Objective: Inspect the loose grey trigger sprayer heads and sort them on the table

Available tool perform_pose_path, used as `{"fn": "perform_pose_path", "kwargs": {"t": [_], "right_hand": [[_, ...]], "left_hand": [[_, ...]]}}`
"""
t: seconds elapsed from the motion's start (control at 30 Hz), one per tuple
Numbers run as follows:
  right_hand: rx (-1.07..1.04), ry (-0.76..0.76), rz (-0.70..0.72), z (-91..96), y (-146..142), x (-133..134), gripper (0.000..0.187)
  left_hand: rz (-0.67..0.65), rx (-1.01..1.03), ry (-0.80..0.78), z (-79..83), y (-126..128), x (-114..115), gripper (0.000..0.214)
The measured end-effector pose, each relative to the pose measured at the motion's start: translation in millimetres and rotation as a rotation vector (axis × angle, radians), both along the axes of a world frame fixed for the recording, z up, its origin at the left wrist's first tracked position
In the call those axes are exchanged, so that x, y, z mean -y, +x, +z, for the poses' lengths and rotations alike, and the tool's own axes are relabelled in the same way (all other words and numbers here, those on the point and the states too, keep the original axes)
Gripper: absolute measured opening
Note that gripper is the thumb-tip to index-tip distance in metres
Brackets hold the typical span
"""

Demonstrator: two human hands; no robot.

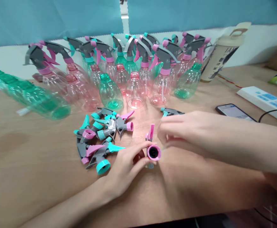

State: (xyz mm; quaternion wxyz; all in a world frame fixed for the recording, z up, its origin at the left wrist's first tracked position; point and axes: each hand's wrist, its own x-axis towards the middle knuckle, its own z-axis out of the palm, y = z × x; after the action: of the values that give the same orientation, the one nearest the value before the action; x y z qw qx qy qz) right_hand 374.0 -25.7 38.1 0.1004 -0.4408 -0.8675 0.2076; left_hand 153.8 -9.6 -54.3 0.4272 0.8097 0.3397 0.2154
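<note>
My left hand point(126, 166) grips a grey spray trigger head with a pink collar point(154, 153) between thumb and fingers. The collar's open underside faces me, and its pink trigger point(151, 131) points away. Close on the right, my right hand point(174, 128) is closed and slightly blurred. Its fingertips are partly hidden, and I cannot make out what they hold. Left of my left hand lies a pile of loose spray heads point(100, 152), grey with turquoise or pink parts. Another spray head point(170, 111) lies just beyond my right hand.
Several pink and green clear bottles point(135, 91) stand across the back, many with spray heads on. Blurred green bottles point(34, 96) are at the left. At the right are a cream tumbler point(224, 52), a phone point(233, 111) and a white power strip point(267, 101) with cables.
</note>
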Motion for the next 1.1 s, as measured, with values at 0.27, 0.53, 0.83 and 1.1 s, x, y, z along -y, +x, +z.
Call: {"fn": "perform_pose_path", "kwargs": {"t": [0.27, 0.53, 0.83, 1.1], "right_hand": [[-0.21, -0.161, 0.034, -5.7, -5, -32, 0.004], [-0.341, -0.137, 0.025, -10.1, -1, -42, 0.009], [-0.404, -0.081, 0.051, -5.5, -3, -31, 0.012], [-0.393, -0.147, 0.087, -4.5, -6, -30, 0.017]], "left_hand": [[0.043, 0.017, -0.04, 2.2, 1, -1, 0.026], [0.057, 0.013, -0.02, 0.6, 1, 0, 0.026], [0.055, 0.035, -0.031, 3.3, 2, -1, 0.024], [0.093, 0.035, -0.042, 0.9, 1, 0, 0.026]]}}
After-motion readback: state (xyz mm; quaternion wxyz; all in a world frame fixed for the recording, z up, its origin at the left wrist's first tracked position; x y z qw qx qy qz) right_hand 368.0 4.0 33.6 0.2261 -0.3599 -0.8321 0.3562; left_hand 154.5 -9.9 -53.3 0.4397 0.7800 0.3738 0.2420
